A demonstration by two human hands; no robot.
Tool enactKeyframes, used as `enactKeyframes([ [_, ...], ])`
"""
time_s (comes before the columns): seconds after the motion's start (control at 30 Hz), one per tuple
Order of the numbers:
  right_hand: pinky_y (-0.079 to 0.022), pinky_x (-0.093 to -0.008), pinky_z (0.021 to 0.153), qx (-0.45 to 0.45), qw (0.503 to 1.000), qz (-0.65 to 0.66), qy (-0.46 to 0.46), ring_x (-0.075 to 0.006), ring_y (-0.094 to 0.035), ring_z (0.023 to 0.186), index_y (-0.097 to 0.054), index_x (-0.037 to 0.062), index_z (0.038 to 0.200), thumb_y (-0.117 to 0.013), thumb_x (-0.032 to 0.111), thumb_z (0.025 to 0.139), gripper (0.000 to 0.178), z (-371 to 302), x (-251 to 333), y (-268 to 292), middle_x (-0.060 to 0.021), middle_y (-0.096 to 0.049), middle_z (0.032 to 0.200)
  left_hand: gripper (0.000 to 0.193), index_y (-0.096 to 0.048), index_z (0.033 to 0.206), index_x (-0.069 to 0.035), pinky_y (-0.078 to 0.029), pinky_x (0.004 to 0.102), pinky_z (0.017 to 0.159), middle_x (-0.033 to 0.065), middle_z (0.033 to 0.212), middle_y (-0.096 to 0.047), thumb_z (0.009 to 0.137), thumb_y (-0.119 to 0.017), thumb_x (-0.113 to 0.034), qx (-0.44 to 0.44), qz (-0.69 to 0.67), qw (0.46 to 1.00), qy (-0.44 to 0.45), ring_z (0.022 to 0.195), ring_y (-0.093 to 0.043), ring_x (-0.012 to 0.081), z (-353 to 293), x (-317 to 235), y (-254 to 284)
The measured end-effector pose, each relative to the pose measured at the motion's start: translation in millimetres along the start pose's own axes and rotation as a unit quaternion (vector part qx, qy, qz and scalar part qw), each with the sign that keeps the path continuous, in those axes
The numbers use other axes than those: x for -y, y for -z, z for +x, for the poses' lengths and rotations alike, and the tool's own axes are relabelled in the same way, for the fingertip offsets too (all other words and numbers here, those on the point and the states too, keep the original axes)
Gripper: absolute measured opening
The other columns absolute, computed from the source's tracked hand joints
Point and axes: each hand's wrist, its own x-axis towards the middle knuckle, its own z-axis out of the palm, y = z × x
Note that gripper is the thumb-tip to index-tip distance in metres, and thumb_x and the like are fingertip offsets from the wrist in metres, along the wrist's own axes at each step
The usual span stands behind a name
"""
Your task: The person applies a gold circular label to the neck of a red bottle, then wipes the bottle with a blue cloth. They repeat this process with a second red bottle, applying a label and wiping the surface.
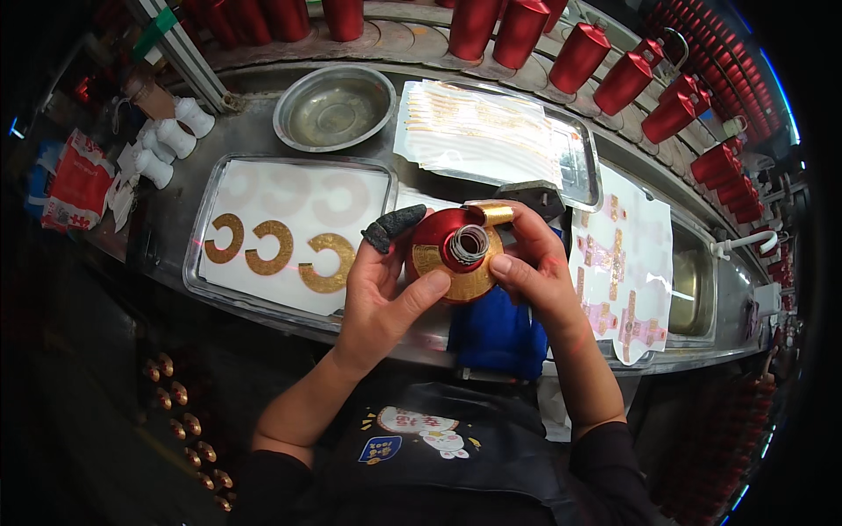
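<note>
Between my two hands is a red metallic bottle (430, 225), its threaded open neck tipped up toward me. A gold C-shaped decal (474, 283) lies around the bottle's shoulder. My left hand (379, 294) grips the left side, thumb pressed on the decal; a black cover (392, 230) wraps one of its fingers. From the right, my right hand (545, 267) holds the bottle, its thumb on the decal near the neck. A gold band (494, 213) sits by that hand's index finger; whether it is loose decal or a finger cover, I cannot tell. The bottle's lower body is hidden.
A metal tray (203, 197) at left bears paper with gold C-shaped decals (269, 248). Behind stand a metal basin (282, 131) and a tray of decal sheets (482, 131). At right are another decal sheet (605, 302) and a sink (709, 302). Red bottles (579, 57) line the back.
</note>
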Motion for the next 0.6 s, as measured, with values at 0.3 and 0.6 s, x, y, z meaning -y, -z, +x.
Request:
enactKeyframes([
  [0.3,-0.046,-0.0163,0.068,-0.004,0.999,-0.038,0.008,0.0001,-0.056,0.075,-0.055,0.0024,0.136,-0.081,0.019,0.084,0.061,-1.9,-5.0,3.2,-0.0009,-0.061,0.120,0.077,-0.039,0.145,0.001,-0.041,0.0365,0.112,0.0146,0.138,-0.052,0.083,-0.083,-0.012,0.003,0.068,0.997,-0.034,0.129,-0.053,0.0219,0.9,7.5,-1.5],
  [0.6,-0.043,-0.0164,0.065,-0.016,0.997,-0.071,0.008,-0.0004,-0.053,0.072,-0.055,0.0030,0.137,-0.080,0.021,0.082,0.063,-1.2,-0.4,-0.7,-0.0021,-0.061,0.117,0.079,-0.041,0.145,0.001,-0.039,0.0362,0.112,0.0164,0.142,-0.049,0.082,-0.085,-0.015,0.001,0.102,0.994,-0.050,0.132,-0.050,0.0229,-2.4,7.9,1.2],
])
